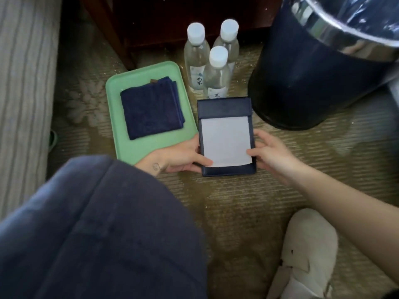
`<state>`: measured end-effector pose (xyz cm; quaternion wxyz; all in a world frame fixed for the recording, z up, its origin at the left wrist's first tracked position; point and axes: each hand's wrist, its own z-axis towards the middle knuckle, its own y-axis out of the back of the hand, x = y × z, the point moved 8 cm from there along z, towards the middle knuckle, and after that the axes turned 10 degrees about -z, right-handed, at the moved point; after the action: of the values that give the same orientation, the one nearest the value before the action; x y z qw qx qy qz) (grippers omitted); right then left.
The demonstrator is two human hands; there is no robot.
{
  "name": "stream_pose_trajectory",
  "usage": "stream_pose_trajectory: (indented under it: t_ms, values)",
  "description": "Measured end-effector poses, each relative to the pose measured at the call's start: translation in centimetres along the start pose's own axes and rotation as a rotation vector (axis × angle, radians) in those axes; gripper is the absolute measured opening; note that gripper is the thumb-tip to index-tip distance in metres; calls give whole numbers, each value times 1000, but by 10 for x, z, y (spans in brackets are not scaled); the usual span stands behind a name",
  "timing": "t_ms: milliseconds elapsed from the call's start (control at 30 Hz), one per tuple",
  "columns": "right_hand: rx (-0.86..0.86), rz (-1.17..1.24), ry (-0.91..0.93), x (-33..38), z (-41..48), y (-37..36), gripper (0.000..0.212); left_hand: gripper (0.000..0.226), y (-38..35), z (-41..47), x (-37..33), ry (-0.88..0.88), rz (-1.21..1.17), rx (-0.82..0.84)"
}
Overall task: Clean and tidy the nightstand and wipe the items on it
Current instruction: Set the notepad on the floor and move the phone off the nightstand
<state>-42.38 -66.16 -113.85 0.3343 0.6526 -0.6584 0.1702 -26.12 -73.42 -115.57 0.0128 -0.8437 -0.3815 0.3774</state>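
Wiping seems not yet begun: on the carpet, the left hand and right hand each keep a pinching grip on the notepad's lower edges, the cloth folded on the tray, bottles near.

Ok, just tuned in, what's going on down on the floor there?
A person down on the carpet grips a navy notepad holder by its lower edges, left hand and right hand on either side. Beside it a folded navy cloth lies untouched on a green tray, three water bottles stand behind, and a dark waste bin sits to the right.
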Motion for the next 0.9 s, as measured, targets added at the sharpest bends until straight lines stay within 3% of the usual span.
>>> stream_pose_trajectory:
  t_ms: [133, 300, 400, 567, 767, 900]
  values:
    - [-81, -104, 19, 2, 13, 11, 57, 82, 5, 13, -7, -70, 181, -160]
    - [-129, -271, 12, -7, 17, 19, 63, 79, -5, 22, -10, -78, 366, -144]
    - [-156, -337, -10, -13, 14, 25, 65, 66, -7, 23, -11, -104, 448, -178]
    - [-180, -433, -15, -7, 14, 27, 55, 45, -12, 20, -34, -293, 673, -246]
    - [-159, -588, -67, -7, 19, 21, 37, 52, 3, 28, -31, -207, 703, -214]
    - [-203, -634, -47, 6, 20, 24, 46, 54, 5, 26, -36, -194, 706, -195]
